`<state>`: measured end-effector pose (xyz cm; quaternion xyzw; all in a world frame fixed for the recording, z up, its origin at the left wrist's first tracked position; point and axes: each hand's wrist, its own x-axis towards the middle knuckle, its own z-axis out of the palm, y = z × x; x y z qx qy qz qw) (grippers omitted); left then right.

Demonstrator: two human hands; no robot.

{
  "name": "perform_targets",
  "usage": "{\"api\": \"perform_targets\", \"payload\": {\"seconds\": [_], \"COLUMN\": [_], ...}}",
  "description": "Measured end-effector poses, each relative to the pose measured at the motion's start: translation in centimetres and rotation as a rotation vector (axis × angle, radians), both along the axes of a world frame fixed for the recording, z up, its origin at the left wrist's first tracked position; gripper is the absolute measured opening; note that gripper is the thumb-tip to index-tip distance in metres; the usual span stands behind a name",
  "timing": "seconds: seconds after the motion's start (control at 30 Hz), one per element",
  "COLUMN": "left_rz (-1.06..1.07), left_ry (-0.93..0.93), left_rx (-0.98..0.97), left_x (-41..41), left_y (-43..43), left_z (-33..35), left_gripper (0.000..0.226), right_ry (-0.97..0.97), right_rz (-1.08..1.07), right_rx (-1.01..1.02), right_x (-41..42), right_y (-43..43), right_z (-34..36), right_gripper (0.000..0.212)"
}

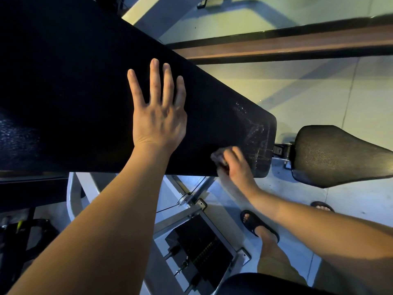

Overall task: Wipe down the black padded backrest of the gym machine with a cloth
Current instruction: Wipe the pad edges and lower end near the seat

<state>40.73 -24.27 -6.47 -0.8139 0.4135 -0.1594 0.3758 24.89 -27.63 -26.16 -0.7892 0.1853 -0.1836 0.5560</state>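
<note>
The long black padded backrest (pixel 74 86) slopes from the upper left down to the right. My left hand (pixel 158 111) lies flat on its middle with the fingers spread and straight. My right hand (pixel 235 165) is lower right, near the pad's bottom edge, and grips a small bunched greyish cloth (pixel 218 156) against the pad; it is motion-blurred. Wet streaks (pixel 255 133) shine on the pad's rounded lower end, just right of the cloth.
A black padded seat (pixel 336 156) sits right of the backrest's end. Below the pad are the grey metal frame (pixel 191 201) and a weight stack (pixel 204 250). My sandalled feet (pixel 258 225) stand on the pale floor. A dark rail (pixel 297 45) crosses the upper right.
</note>
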Motion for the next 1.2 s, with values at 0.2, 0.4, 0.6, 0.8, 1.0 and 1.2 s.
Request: {"api": "perform_targets", "payload": {"seconds": [0.2,0.4,0.6,0.8,1.0,1.2], "left_rz": [0.010,0.008,-0.011,-0.150,-0.060,-0.061], "left_ry": [-0.015,-0.034,0.005,0.204,0.097,0.094], "left_rx": [0.015,0.040,0.041,-0.036,0.162,0.197], "left_x": [0.1,-0.1,-0.3,-2.8,-2.2,-2.1], "left_y": [0.0,0.0,0.1,-1.3,-1.4,-1.7], "left_z": [-0.1,0.0,0.3,-3.5,-7.5,-7.9], "left_gripper": [0.063,0.063,0.057,0.049,0.066,0.067], "right_ry": [0.291,0.254,0.310,0.135,0.071,0.082], "right_rz": [-0.219,-0.130,-0.197,-0.337,-0.304,-0.208], "right_rx": [0.197,0.163,0.262,0.344,0.238,0.045], "right_x": [2.3,-0.3,-1.4,-0.4,3.9,5.2], "right_y": [-5.1,-3.9,-4.0,-4.7,-6.6,-6.6], "right_z": [-3.3,-3.9,-4.4,-2.6,-2.4,-4.1], "right_gripper": [0.007,0.018,0.024,0.023,0.036,0.037]}}
